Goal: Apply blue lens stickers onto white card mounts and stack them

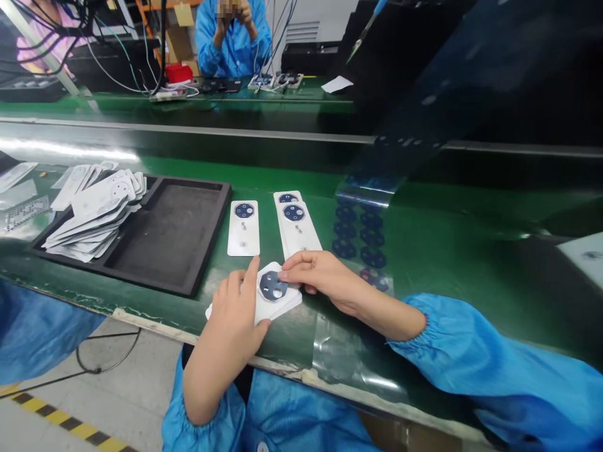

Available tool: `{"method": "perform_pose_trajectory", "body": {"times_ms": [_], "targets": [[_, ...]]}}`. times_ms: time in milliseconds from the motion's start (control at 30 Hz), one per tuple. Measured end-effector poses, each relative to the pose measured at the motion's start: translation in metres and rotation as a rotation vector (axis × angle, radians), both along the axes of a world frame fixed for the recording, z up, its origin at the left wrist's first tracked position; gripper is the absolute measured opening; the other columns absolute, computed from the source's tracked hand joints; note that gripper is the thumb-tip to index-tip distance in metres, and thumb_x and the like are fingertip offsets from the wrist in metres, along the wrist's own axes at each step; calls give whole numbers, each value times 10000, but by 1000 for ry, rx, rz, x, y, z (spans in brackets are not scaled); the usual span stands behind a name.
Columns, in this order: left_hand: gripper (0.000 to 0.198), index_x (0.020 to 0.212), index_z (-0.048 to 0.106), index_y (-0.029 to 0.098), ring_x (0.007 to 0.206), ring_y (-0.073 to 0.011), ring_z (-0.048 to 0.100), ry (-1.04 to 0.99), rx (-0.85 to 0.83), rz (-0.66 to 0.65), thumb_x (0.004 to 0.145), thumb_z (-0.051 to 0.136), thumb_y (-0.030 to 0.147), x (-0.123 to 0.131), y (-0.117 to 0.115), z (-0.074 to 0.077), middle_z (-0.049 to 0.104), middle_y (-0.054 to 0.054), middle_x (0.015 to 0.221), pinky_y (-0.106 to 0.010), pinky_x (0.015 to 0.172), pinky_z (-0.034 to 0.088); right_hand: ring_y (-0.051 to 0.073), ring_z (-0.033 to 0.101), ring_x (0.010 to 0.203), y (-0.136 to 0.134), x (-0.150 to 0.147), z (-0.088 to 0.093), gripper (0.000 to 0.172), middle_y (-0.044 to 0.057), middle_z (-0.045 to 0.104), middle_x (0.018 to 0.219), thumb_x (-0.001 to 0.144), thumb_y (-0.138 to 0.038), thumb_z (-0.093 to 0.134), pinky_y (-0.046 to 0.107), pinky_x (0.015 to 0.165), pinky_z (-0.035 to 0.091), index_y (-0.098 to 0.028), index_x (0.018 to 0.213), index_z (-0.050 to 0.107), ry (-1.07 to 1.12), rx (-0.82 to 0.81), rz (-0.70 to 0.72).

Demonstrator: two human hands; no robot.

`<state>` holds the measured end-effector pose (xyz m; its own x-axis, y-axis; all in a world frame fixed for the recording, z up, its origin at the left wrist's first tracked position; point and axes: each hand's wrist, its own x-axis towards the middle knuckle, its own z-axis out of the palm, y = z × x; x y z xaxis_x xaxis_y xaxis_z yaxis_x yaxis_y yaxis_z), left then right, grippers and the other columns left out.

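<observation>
A white phone back panel (268, 307) lies tilted on top of at least one more panel at the table's front edge. Across its left part rests my left hand (234, 307), fingers stretched out flat and thumb apart along the near side. My right hand (320, 276) is closed in a pinch at the upper right rim of the dark round camera sticker (272, 287) on that panel. Just beyond, two overlapping white panels (300, 232) with dark camera circles lie partly behind my right fingers. One more such panel (244, 242) lies to their left.
A black tray (164, 235) holds a heap of white panels (97, 216) in its left part. On the right, a clear film strip (367, 191) carries dark round stickers (345, 231). Across the bench, a person in blue sits behind cables. A screwdriver-like tool (365, 34) hangs above.
</observation>
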<state>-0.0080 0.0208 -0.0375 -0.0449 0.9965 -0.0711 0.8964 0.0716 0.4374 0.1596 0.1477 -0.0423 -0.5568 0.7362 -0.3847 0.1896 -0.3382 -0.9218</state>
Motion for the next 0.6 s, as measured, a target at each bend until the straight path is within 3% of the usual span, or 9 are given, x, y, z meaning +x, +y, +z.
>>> {"method": "perform_pose_trajectory", "body": {"times_ms": [200,600], "targets": [[1041,1565,87,255,1274,-314,399,-67,-136,-4,775,746,95,-2,6,10,417,-107,1373,-496,1070,371,127,490,551,1,1,3,395,17,602,605,583,-398,926,202,460,285,-134,773,702,-25,-39,21],[1000,1554,171,217,1256,-306,396,-79,-184,-26,768,776,92,-3,12,14,422,-101,1399,-483,1071,371,112,453,519,1,0,1,472,20,598,595,494,-399,995,178,418,239,-130,771,723,-57,-83,-18]]}}
